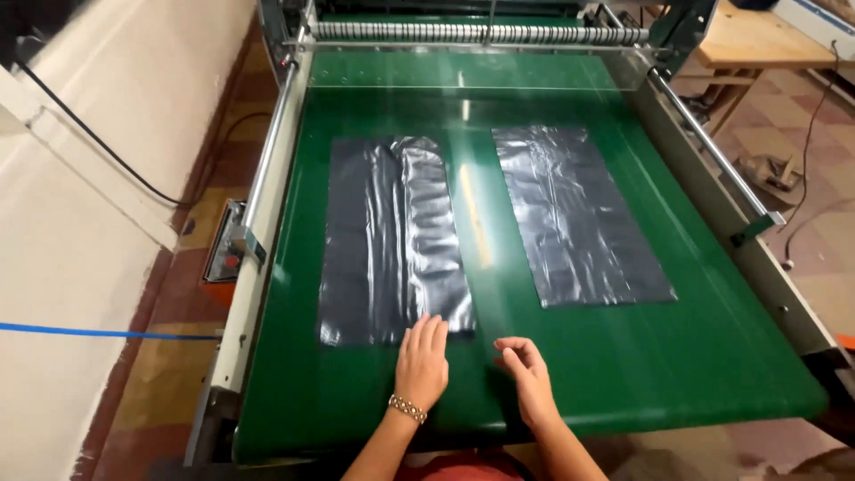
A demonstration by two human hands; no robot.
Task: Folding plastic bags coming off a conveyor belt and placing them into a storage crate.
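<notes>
A wide green conveyor belt [552, 356] fills most of the view, running from the near edge up to a ribbed roller [481, 34] at the far end of the machine. Metal side rails [267, 169] frame it on both sides, and an orange control box [224, 254] sits on the left rail.

Two dark, glossy plastic bags lie flat on the belt, well apart from each other. The left bag [392, 236] is a long rectangle, grey-black and wrinkled, with a lengthwise fold or crease down its middle that catches the light. Its near edge ends just by the person's fingers. The right bag [579, 214] is similar in colour, lies slightly slanted, and shows fine crinkles across its surface.

The left hand [420, 365] rests palm down on the belt, fingers straight and together, fingertips touching the near right corner of the left bag; it grips nothing. A beaded bracelet [407, 409] circles that wrist. The right hand [525, 370] hovers just beside it over bare belt, fingers loosely curled and holding nothing.
</notes>
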